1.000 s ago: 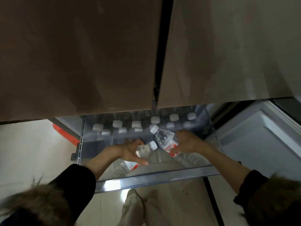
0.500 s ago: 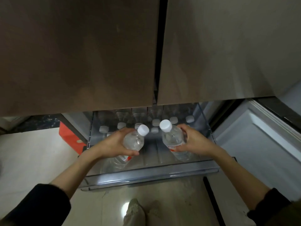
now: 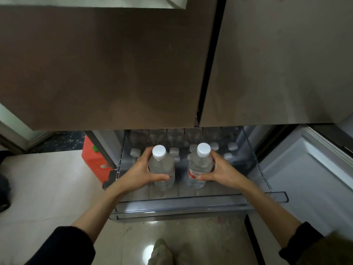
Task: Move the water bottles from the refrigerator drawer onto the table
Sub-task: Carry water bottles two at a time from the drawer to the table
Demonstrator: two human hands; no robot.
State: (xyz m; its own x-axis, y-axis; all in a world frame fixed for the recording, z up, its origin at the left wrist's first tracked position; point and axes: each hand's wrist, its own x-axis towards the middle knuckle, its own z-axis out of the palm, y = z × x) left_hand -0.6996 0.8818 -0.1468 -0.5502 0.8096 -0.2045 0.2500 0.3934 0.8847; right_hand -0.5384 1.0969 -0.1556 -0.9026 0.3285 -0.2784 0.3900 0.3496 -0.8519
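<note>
The clear refrigerator drawer [image 3: 191,205] is pulled out below the closed upper doors. My left hand [image 3: 141,173] grips a clear water bottle [image 3: 162,169] with a white cap and red label, held upright above the drawer. My right hand [image 3: 221,172] grips a second water bottle [image 3: 198,167] of the same kind, also upright, a little to the right. Several more bottles [image 3: 214,146] stand at the back of the drawer, only their white caps showing. The table is out of view.
Two brown refrigerator doors [image 3: 114,64] hang shut overhead. An open lower door [image 3: 309,178] stands at the right. An orange box [image 3: 95,161] sits on the pale floor left of the drawer. My feet [image 3: 168,253] are just in front of the drawer.
Both hands have lifted their bottles out of the drawer and turned them from tilted to upright. My head has risen, so the drawer looks farther below.
</note>
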